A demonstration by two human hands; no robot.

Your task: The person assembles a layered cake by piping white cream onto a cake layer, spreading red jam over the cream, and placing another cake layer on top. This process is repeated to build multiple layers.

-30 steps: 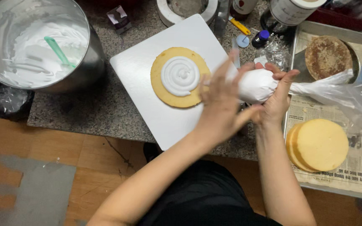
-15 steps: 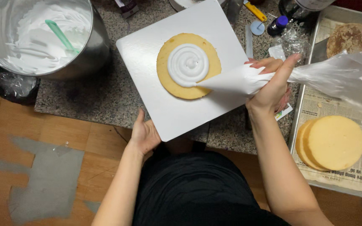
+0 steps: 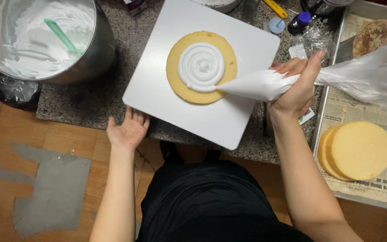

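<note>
Cake layer (image 3: 189, 85) lies on the board (image 3: 157, 94), bowl (image 3: 90, 54) to its left, tray (image 3: 332, 134) to its right.

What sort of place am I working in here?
Most likely a home or small bakery kitchen. A right hand squeezes a piping bag of white cream onto a round sponge layer on a white board, with a metal mixing bowl of cream on a speckled stone counter.

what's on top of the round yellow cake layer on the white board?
A white cream spiral covers the middle of the cake layer; its outer ring is bare. The piping bag tip meets the spiral's edge. The cake under the cream is hidden.
</note>
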